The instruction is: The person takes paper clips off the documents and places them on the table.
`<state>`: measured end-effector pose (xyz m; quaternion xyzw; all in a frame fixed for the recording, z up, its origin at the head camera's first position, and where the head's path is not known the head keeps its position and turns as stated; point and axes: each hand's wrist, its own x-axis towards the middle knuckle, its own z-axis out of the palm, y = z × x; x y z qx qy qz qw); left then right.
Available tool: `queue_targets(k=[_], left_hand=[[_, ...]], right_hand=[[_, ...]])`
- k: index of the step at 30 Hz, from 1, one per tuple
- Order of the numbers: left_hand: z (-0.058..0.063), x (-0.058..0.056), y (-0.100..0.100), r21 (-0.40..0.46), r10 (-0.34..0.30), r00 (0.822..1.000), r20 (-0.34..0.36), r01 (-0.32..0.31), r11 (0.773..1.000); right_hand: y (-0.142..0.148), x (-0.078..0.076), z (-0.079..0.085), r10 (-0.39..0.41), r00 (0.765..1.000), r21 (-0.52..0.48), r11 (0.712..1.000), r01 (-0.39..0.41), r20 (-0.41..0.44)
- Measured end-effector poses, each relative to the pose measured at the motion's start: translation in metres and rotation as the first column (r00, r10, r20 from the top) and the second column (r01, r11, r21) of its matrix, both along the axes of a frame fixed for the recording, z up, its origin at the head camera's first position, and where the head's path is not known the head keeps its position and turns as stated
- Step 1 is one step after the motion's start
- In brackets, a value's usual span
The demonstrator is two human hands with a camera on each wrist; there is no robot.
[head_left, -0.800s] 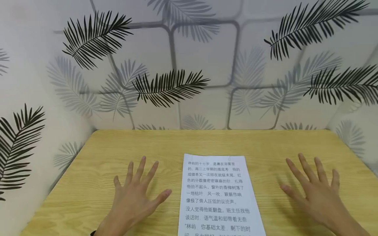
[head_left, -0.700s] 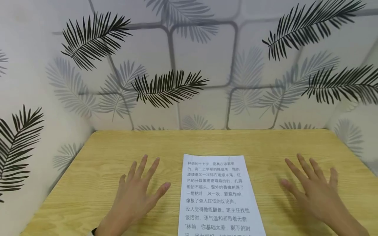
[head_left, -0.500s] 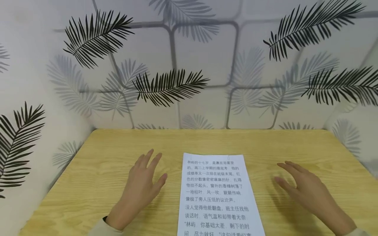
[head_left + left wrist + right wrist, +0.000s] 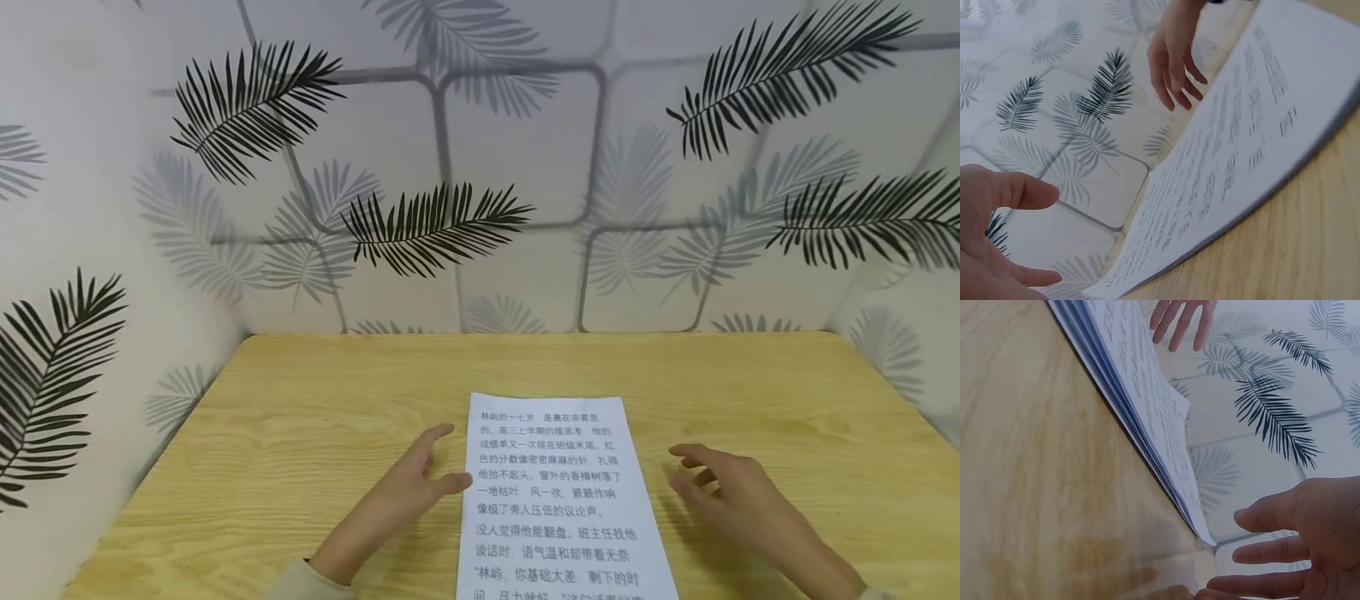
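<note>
A stack of white paper sheets (image 4: 557, 492) printed with Chinese text lies at the middle of the table. In the right wrist view the paper stack (image 4: 1138, 412) shows several layered sheets and a curled corner. My left hand (image 4: 401, 493) hovers at its left side, thumb and fingers apart, the thumb tip by the paper's edge. On the opposite side my right hand (image 4: 742, 500) hangs above the wood, fingers slightly bent and pointing towards the sheets, with a gap between. Neither hand holds anything. The paper's near end runs out of the head view.
The wooden table (image 4: 300, 400) extends to both sides of the paper. Behind it stands a pale wall (image 4: 517, 150) with a dark and grey leaf pattern. Light sleeves (image 4: 311, 581) cover the forearms.
Both hands, earlier spread with palms down, have turned on their sides and moved inward towards the paper. The paper stays in place; the head view has shifted slightly.
</note>
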<state>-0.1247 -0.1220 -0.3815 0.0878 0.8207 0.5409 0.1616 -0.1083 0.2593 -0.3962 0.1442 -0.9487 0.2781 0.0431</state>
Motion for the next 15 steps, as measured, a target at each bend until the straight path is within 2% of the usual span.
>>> queue_targets(k=[3, 5, 9, 12, 15], left_hand=[[-0.0005, -0.0016, -0.0009, 0.163, 0.001, 0.989, 0.149, -0.026, 0.986], [0.0003, -0.0024, -0.0018, 0.254, -0.029, 0.978, 0.207, -0.025, 0.967], [0.0009, -0.0035, -0.0040, 0.409, -0.108, 0.951, 0.289, -0.020, 0.912], [-0.0010, -0.0054, -0.0055, 0.472, -0.127, 0.934, 0.333, -0.048, 0.880], [-0.0039, -0.0085, -0.0063, 0.528, -0.130, 0.922, 0.365, -0.090, 0.845]], right_hand=[[-0.0053, -0.0012, -0.0032, 0.017, 0.999, -0.026, 1.000, -0.018, -0.039], [-0.0077, -0.0001, -0.0021, 0.012, 1.000, -0.049, 0.999, -0.013, -0.025], [-0.0094, 0.0043, 0.0025, 0.030, 0.990, -0.176, 0.984, -0.005, 0.138], [-0.0104, 0.0046, 0.0035, 0.087, 0.956, -0.316, 0.949, 0.006, 0.280], [-0.0119, 0.0028, 0.0033, 0.117, 0.922, -0.399, 0.916, 0.044, 0.368]])
